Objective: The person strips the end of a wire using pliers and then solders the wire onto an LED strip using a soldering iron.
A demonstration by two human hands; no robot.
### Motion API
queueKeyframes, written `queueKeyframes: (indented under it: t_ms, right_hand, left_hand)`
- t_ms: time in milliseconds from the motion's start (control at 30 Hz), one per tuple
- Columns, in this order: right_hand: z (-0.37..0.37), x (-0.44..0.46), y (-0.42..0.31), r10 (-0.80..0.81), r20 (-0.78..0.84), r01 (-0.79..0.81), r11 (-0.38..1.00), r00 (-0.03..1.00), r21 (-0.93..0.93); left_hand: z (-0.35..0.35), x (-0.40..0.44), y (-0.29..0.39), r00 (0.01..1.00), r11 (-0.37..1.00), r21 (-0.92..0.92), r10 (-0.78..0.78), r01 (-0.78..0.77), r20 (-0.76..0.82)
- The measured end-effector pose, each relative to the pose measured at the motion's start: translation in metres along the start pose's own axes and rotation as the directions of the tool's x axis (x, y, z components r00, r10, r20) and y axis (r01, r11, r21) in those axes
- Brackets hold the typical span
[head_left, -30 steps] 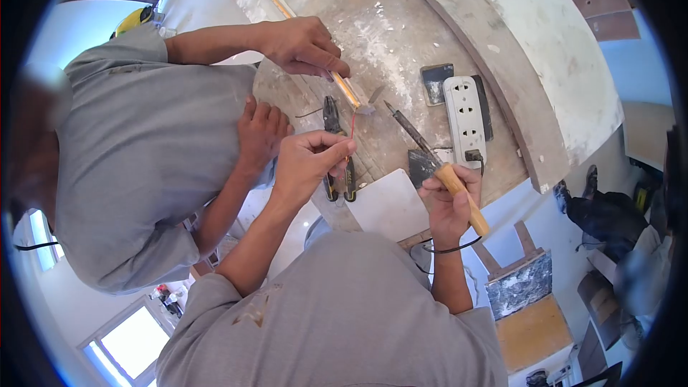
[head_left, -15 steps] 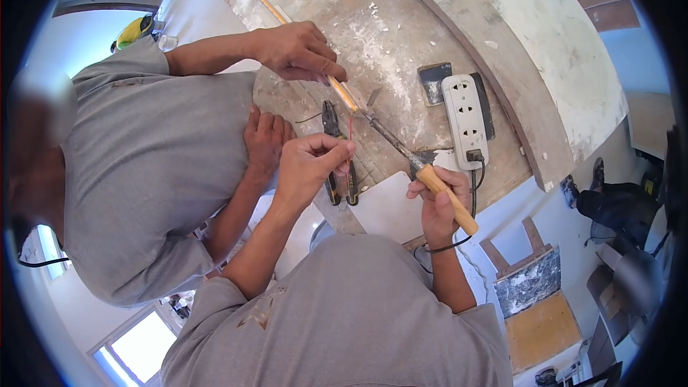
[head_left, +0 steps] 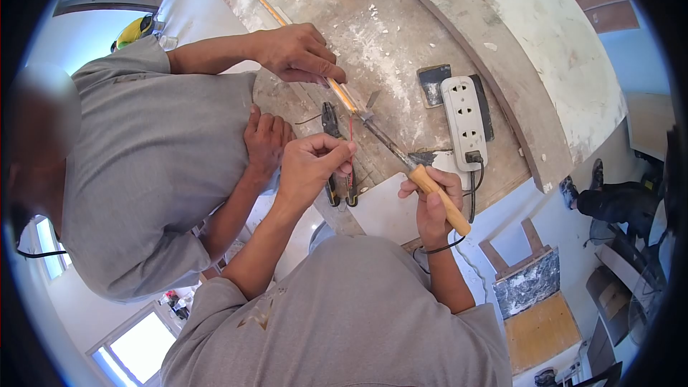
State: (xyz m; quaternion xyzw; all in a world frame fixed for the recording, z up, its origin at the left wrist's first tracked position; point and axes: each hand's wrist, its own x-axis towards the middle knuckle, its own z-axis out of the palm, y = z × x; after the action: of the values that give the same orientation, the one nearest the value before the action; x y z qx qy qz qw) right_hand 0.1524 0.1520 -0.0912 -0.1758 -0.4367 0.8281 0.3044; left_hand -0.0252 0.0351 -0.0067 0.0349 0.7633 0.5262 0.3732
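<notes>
Between the thumb and fingers of my left hand [head_left: 315,165] is a thin red wire [head_left: 351,129], its upper end at the tip of an LED strip [head_left: 345,95]. My right hand [head_left: 436,201] grips a soldering iron [head_left: 443,197] by its wooden handle. The iron's tip meets or nearly meets the strip's end; the exact contact is too small to make out. Just beyond my left hand lie pliers [head_left: 331,122] with black and yellow handles, partly hidden by my fingers. A co-worker's hand [head_left: 304,54] presses the strip down on the board.
A white power strip [head_left: 464,111] with a black plug in it lies on the right of the worktop [head_left: 401,29]. Beside it is a dark flat piece [head_left: 433,84]. A curved wooden edge [head_left: 473,50] runs behind. The co-worker's other hand [head_left: 266,140] rests at the left edge.
My right hand has shifted slightly left, and the soldering iron's handle has swung left with it. My left hand, the wire and the co-worker's hands stay almost in place.
</notes>
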Motion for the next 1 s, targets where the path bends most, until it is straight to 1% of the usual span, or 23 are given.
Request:
queueKeyframes:
  t_ms: [400,700,900,1000]
  right_hand:
    - [0.0006,0.0014,0.0008,0.015,0.005,-0.015,1.0,1.0,0.004]
    - [0.0006,0.001,0.0016,0.02,0.006,-0.02,1.0,1.0,0.001]
    - [0.0017,0.0006,0.001,0.023,-0.007,-0.023,1.0,1.0,0.006]
    - [0.0023,0.0006,-0.0035,0.02,-0.023,-0.02,1.0,1.0,0.009]
  left_hand:
    - [0.0039,0.0025,-0.0015,0.999,0.999,-0.031,-0.01,0.011,0.033]
    - [0.0049,0.0029,-0.003,0.999,0.995,-0.09,-0.032,0.035,0.036]
    - [0.0042,0.0002,-0.0002,0.995,0.983,-0.166,-0.062,0.074,0.076]
    - [-0.0036,-0.0019,-0.0056,0.992,0.995,-0.097,-0.009,0.022,0.128]
